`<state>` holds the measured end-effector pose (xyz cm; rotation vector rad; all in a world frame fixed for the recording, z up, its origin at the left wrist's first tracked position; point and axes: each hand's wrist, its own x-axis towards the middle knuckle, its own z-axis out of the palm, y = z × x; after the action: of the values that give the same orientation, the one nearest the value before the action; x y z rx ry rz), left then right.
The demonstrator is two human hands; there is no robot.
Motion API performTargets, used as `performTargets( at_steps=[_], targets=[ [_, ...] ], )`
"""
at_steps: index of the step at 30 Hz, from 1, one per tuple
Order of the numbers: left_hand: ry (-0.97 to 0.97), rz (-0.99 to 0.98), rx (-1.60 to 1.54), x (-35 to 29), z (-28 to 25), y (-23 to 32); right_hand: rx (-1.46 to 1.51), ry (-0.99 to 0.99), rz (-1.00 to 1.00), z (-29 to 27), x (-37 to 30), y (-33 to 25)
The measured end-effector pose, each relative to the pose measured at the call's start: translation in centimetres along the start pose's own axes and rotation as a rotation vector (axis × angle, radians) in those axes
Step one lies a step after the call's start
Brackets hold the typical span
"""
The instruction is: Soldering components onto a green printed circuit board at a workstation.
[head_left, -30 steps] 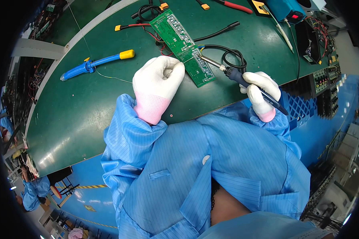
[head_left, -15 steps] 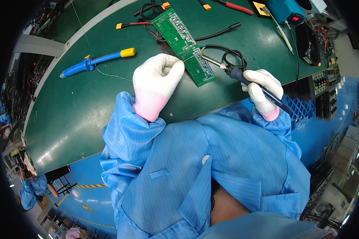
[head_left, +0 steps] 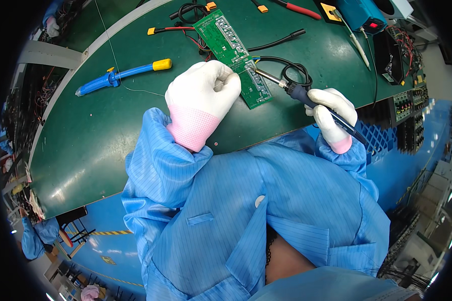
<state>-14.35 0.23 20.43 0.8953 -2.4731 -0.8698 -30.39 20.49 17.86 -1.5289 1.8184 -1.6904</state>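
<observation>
My left hand (head_left: 204, 96), in a white glove with a pink cuff, pinches a thin solder wire (head_left: 141, 91) whose tip reaches the green circuit board (head_left: 224, 39). The wire trails off leftward past a blue desoldering pump (head_left: 116, 79) with a yellow end. In my right hand (head_left: 332, 114), also gloved, is a dark blue soldering iron (head_left: 300, 94). Its metal tip meets the board's lower part near the solder wire's end. The board lies slanted on the green table, with cables running out from under it.
At the back right stands a teal soldering station (head_left: 360, 19) with a red-lit switch; white-handled tweezers or a similar slim tool (head_left: 355, 42) lie beside it. Red-handled pliers (head_left: 300, 9) and yellow-ended cables (head_left: 160, 31) rest at the back. A black box of wires (head_left: 389, 57) sits on the right.
My left hand has moved slightly right, nearer the board, shortening the wire between fingers and iron tip. My right hand and the iron stay nearly still. Another person's gloved hand appears at the top left.
</observation>
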Motion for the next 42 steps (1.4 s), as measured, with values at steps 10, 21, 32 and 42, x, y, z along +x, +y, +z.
performTargets(
  at_steps=[10, 21, 32, 42],
  targets=[
    [0.011, 0.291, 0.126, -0.6, 0.7, -3.6, 0.016, 0.003, -0.022, -0.2, 0.1, 0.7],
    [-0.318, -0.359, -1.503, 0.4, 2.9, -1.4, 0.229, 0.276, 0.23, 0.5, 0.3, 1.0],
    [-0.057, -0.377, -1.782, 0.9, 4.2, 0.4, 0.566, 0.257, 0.413, -2.0, 5.2, -0.3],
    [-0.039, -0.35, -1.791, 1.5, 4.3, 1.6, -0.348, 0.21, -0.369, 4.9, 7.7, -1.0]
  ],
)
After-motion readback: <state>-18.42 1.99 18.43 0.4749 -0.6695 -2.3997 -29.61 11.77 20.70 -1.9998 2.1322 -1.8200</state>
